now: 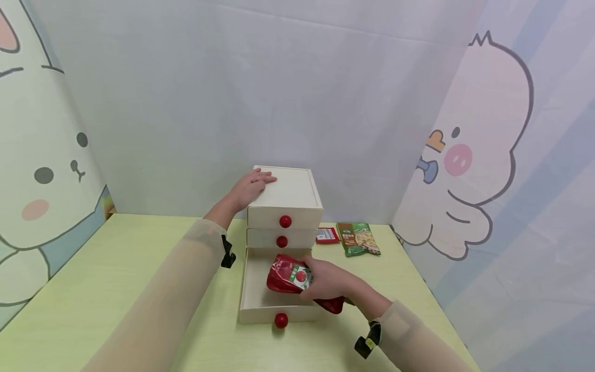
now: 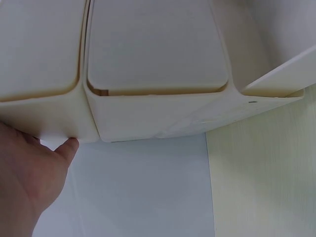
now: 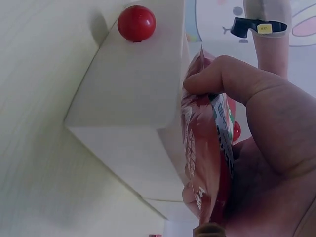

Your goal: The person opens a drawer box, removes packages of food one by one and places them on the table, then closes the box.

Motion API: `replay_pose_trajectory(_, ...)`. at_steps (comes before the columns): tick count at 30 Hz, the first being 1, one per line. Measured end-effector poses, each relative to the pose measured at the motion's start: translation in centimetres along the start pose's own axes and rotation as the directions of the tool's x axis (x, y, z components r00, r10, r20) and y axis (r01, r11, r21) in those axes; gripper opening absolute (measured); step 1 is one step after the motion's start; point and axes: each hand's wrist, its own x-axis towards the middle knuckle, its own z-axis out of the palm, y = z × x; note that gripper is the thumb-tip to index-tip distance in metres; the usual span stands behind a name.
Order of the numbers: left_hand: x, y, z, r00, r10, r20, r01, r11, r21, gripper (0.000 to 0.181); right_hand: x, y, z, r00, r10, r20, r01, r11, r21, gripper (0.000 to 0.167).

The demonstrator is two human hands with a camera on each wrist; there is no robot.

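Observation:
A white drawer cabinet (image 1: 290, 188) with round red knobs stands on the table, its bottom drawer (image 1: 254, 279) pulled out. My left hand (image 1: 251, 188) rests on the left edge of the cabinet's top; in the left wrist view that hand (image 2: 29, 173) touches the cabinet's side (image 2: 49, 116) with the thumb. Above the open drawer, my right hand (image 1: 330, 279) grips a red food pouch (image 1: 283, 274) with a tomato picture. Seen from the right wrist, thumb and fingers of the hand (image 3: 276, 123) curl round the pouch (image 3: 205, 148), which is tilted beside the drawer front (image 3: 133, 84).
Behind and right of the cabinet lie a green and brown food packet (image 1: 358, 238) and a small red packet (image 1: 327, 235). The pale yellow-green table (image 1: 139, 258) ends at a cloth backdrop (image 1: 186, 103) with cartoon animals on both sides.

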Motion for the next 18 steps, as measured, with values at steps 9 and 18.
replay_pose_trajectory(9, -0.1, 0.1, -0.1, 1.0, 0.005, -0.003, -0.005, 1.0, -0.012, 0.054, -1.8, 2.3, -0.8, 1.0, 0.01, -0.028, -0.009, 0.998, 0.056, 0.084)
replay_pose_trajectory(18, 0.1, -0.1, -0.1, 1.0, 0.011, 0.001, -0.011, 1.0, 0.003, 0.057, -3.1, 5.3, -1.7, 0.993, 0.073, -0.088, -0.068, 0.996, 0.054, 0.08)
